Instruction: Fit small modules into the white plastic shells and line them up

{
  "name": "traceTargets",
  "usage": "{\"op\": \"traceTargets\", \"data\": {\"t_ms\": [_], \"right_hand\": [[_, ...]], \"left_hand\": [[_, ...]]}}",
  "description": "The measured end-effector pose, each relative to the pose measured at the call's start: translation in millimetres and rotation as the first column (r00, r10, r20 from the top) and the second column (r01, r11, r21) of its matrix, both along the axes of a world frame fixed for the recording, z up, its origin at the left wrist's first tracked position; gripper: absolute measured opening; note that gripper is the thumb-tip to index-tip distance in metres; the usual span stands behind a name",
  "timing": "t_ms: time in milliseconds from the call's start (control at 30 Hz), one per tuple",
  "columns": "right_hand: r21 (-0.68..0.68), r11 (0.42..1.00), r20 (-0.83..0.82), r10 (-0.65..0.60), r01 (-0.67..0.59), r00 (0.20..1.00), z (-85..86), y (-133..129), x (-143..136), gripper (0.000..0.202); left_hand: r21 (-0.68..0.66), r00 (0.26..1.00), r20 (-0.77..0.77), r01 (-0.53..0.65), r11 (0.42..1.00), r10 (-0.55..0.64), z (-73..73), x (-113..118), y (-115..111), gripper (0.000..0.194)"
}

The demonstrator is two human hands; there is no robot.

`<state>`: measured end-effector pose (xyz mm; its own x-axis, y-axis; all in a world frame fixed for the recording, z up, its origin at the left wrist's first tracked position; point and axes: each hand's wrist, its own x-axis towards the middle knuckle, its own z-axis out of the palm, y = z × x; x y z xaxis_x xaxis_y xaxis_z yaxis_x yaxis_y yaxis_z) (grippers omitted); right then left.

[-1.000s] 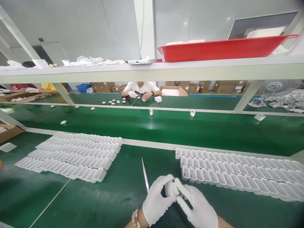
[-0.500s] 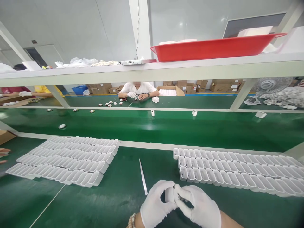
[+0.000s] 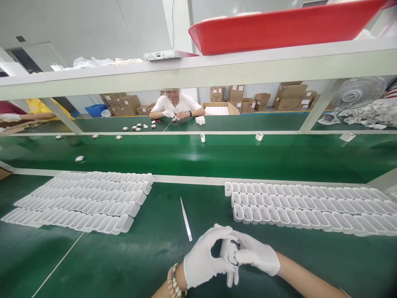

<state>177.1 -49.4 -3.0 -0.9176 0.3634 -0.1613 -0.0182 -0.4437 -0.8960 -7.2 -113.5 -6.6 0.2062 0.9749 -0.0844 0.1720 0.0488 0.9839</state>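
My gloved left hand (image 3: 207, 258) grips a small white plastic casing (image 3: 226, 249) between thumb and fingers, just above the green work surface. Its open side faces right and shows a dark and white part (image 3: 235, 246) in the opening. My gloved right hand (image 3: 258, 253) presses its thumb against that part, its other fingers behind the casing and largely hidden. A pointed white tool (image 3: 186, 219), perhaps tweezers, lies left of my hands. Rows of open white casings (image 3: 304, 216) stand to the right, and more rows of casings (image 3: 83, 203) to the left.
Beyond a low rail (image 3: 186, 179), a green belt (image 3: 186, 159) carries scattered white pieces. Overhead, a shelf (image 3: 124, 80) holds a red tray (image 3: 279, 27). Across from me a person (image 3: 176, 105) in white works with both hands. A fan (image 3: 359, 97) stands at right.
My right hand has turned, its thumb now on the casing's opening, where the dark part shows. The view has tilted down slightly. The hand at the far left edge is out of view.
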Motion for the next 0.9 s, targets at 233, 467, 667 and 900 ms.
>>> {"op": "traceTargets", "data": {"t_ms": [233, 467, 667, 900], "right_hand": [[0.111, 0.970, 0.028, -0.219, 0.214, 0.975, -15.2, -7.9, -2.7, 0.074], [0.040, 0.976, 0.036, -0.215, 0.213, 0.976, -34.6, -3.9, -7.9, 0.096], [-0.092, 0.969, 0.101, -0.221, 0.230, 0.970, -32.1, 0.9, -8.7, 0.091], [-0.094, 0.954, 0.138, -0.271, 0.285, 0.952, -37.9, -2.3, -5.8, 0.102]], "left_hand": [[0.152, 0.995, -0.101, 0.000, 0.988, 0.015, -4.6, 8.6, 3.6, 0.076], [0.215, 0.996, -0.027, 0.087, 0.973, -0.083, -14.3, 12.2, 6.7, 0.057], [0.164, 0.990, -0.062, 0.137, 0.977, -0.129, 0.8, 13.1, 7.5, 0.046], [0.189, 0.979, -0.113, 0.190, 0.963, -0.171, 12.8, 18.0, 7.3, 0.028]]}}
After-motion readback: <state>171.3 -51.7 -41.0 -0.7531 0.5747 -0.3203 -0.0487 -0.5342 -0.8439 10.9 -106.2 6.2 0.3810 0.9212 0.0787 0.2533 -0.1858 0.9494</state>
